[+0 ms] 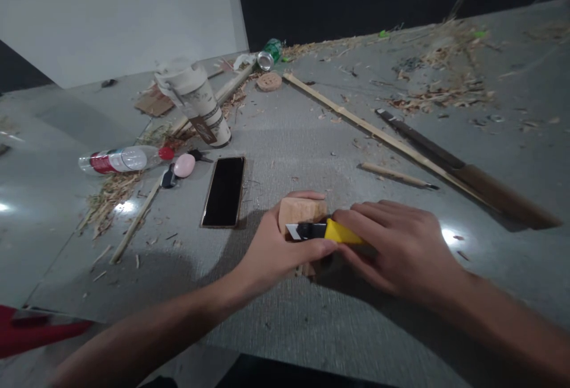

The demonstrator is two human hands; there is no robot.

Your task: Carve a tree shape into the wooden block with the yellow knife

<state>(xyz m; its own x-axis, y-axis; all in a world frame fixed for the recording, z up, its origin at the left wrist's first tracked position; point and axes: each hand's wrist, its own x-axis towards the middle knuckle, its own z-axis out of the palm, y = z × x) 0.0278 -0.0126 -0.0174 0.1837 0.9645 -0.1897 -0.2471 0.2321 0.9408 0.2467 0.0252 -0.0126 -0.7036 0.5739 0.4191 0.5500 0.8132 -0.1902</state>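
A pale block of wood [299, 207] with a rounded top edge is gripped in my left hand [276, 245]. The left thumb reaches across its front toward the knife. My right hand [396, 245] is closed around the yellow handle of a utility knife [341, 232]. Its short blade points left and lies over the face of the block; whether the edge bites into the wood, I cannot tell. The lower part of the block is partly hidden behind the left thumb.
A phone [224, 192] lies left of my hands, near a pink egg-shaped item [184, 165], a plastic bottle [129, 159] and a paper cup [200, 100]. To the right are a pencil-like stick [396, 175], a long strip [356, 120] and a large blade [463, 168]. Shavings litter the table.
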